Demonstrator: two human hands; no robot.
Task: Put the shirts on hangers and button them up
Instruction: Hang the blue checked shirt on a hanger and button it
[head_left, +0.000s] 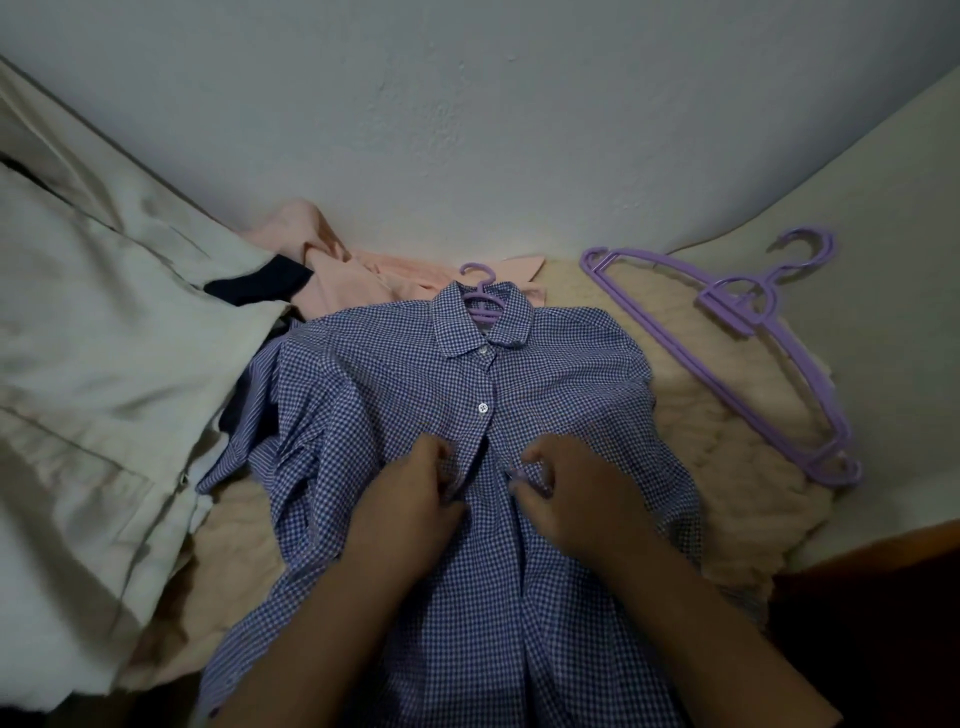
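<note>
Big beige shirt heaped on the left hasn't got a hanger yet, far as I can tell. Your blue gingham shirt lies flat in the middle of the bed, already on its purple hanger. The peach shirt is bunched at the far side, spare hangers on the right. Two top buttons look done. Your left hand and right hand have fingers pinched on the placket edges, working the third, and the lower ones are left.

Cream fleece blanket beneath, pale plaster wall behind.
</note>
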